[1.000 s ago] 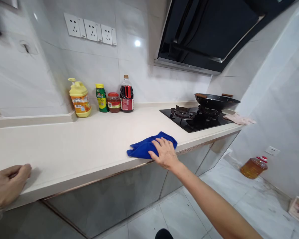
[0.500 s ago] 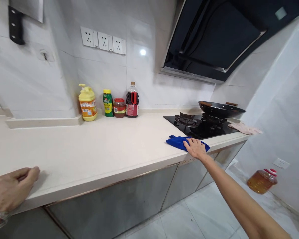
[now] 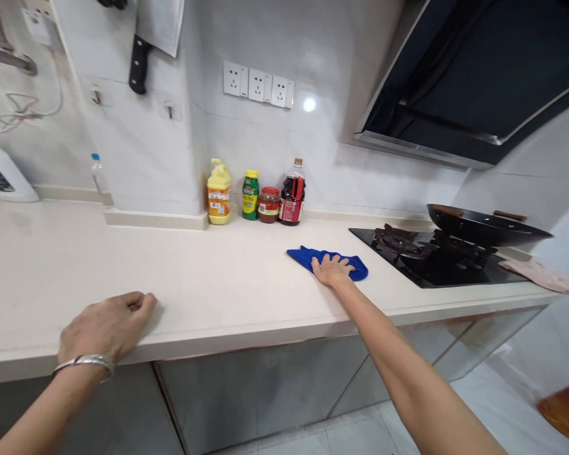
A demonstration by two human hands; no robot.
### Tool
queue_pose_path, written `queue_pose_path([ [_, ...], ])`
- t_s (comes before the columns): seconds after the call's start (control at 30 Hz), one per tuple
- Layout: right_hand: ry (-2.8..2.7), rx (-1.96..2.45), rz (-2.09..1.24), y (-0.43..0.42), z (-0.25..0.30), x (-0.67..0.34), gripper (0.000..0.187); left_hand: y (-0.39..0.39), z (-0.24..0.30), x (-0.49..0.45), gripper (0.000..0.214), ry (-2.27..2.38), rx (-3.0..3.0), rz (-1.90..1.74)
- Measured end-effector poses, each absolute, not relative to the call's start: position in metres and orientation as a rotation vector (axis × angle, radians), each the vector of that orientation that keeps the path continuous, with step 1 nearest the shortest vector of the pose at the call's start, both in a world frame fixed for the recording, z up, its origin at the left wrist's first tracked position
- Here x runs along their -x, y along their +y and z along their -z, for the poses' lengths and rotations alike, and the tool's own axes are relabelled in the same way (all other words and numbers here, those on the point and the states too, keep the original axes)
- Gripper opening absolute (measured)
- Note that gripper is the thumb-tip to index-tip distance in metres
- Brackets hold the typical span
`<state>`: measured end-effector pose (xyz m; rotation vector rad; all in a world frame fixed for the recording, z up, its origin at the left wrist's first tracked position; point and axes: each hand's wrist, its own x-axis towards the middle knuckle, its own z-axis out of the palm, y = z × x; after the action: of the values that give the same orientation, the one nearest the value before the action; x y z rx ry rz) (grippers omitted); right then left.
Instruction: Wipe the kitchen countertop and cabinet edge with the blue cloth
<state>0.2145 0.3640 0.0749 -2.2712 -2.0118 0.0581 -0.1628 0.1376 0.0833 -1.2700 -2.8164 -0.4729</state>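
Note:
A blue cloth [image 3: 357,268] lies on the pale countertop [image 3: 208,272], left of the black gas hob. My right hand [image 3: 332,269] rests on the cloth with its fingers spread, pressing it against the surface. The cloth spreads out on both sides of the hand. Near the counter's front edge at the left, my left hand [image 3: 105,323] sits in a loose fist, a bracelet [image 3: 86,361] at its wrist. Nothing shows in its curled fingers.
Along the wall stand a yellow pump bottle [image 3: 219,193], a green bottle [image 3: 250,196], a red-lidded jar [image 3: 269,205] and a dark sauce bottle [image 3: 292,194]. A wok [image 3: 488,227] sits on the gas hob [image 3: 443,262], with a pink cloth [image 3: 545,276] beside it. A cleaver [image 3: 149,50] hangs at the left.
My right hand has slid the blue cloth left, away from the hob's front edge. The view has turned left, bringing a white bottle into sight. My left hand remains closed on the counter.

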Motion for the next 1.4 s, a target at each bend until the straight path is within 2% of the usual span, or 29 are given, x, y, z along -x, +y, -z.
queue_pose_path([
  [0.1, -2.124, 2.165, -0.065, 0.358, -0.077, -0.163, 0.074, 0.133, -0.090, 0.155, 0.065, -2.910, 1.328, 0.348],
  [0.33, -2.422, 1.768, -0.109, 0.316, -0.080, -0.064, 0.077, 0.127, -0.092, 0.148, 0.059, -2.883, 1.363, 0.466],
  [0.57, -2.601, 1.409, -0.207, 0.258, -0.075, -0.024, 0.080, 0.125, -0.089, 0.150, 0.063, -2.873, 1.351, 0.517],
  [1.0, -2.568, 1.217, -0.305, 0.198, -0.073, -0.106, 0.075, 0.107, -0.081, 0.143, 0.053, -2.699, 1.465, 0.665],
  [1.13, -2.462, 1.241, -0.279, 0.198, -0.069, -0.130, 0.072, 0.100, -0.081, 0.136, 0.048, -2.684, 1.500, 0.862],
  [1.27, -2.446, 1.182, -0.347, 0.209, -0.071, -0.160, 0.069, 0.099, -0.087, 0.100, 0.040, -2.384, 1.584, 1.171],
  [1.4, -2.289, 0.950, -0.304, 0.228, -0.071, -0.211, 0.051, 0.114, -0.087, 0.032, 0.039, -1.986, 1.987, 1.133],
])
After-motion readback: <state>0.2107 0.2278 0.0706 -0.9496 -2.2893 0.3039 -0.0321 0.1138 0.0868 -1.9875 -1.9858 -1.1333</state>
